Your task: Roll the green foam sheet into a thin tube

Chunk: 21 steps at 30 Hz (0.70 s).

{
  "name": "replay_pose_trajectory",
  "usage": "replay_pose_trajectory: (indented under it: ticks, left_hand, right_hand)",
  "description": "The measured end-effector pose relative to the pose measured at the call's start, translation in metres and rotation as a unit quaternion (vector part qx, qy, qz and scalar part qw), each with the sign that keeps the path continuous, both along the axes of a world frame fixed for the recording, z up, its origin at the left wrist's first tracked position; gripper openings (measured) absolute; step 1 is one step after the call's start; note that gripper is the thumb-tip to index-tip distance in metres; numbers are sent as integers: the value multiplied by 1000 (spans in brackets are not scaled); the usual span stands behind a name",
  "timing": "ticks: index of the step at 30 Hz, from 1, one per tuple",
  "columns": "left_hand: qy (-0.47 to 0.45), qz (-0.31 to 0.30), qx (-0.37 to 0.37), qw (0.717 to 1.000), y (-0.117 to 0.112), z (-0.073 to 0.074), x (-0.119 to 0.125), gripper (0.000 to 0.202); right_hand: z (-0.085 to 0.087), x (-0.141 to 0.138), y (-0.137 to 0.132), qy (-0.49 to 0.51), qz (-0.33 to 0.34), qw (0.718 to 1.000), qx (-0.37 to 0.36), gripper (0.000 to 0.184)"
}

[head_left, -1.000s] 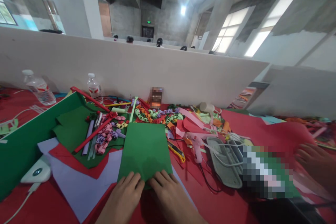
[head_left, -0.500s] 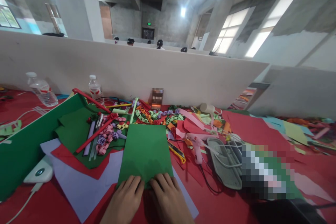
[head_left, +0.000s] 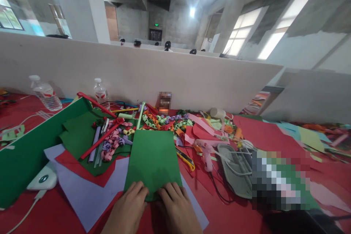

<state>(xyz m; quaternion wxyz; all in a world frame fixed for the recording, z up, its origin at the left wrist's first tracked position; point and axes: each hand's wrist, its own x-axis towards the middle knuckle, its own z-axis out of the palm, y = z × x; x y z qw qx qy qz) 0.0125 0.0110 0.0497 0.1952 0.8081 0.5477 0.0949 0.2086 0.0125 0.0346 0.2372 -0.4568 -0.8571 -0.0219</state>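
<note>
My left hand [head_left: 128, 210] and right hand [head_left: 175, 210] are both cut off by the bottom edge at the wrists, and together they cover the near edge of the green sheet [head_left: 152, 161], so I cannot tell how that edge lies beneath my fingers. A pixelated patch [head_left: 279, 181] hides whatever sits to my right on the red table [head_left: 233, 215], and a smaller blurred block [head_left: 164, 102] stands against the partition [head_left: 164, 76]. The heads beyond that partition are too small to make out.
</note>
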Motion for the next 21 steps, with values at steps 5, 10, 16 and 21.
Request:
replay_pose_trajectory:
  ticks: [5, 10, 16, 21]
  left_hand:
    - [31, 13, 0, 999, -2, 6, 5, 38]
    - [12, 15, 9, 1000, -4, 3, 5, 35]
    - [34, 12, -35, 999, -3, 18, 7, 34]
    - [37, 18, -39, 998, -5, 19, 8, 34]
  right_hand:
    - [3, 1, -1, -13, 6, 999, -42, 21]
    - [8, 2, 1, -16, 9, 997, -78, 26]
    - [11, 3, 1, -7, 11, 996, -92, 26]
    - [13, 3, 1, -1, 0, 993, -116, 27]
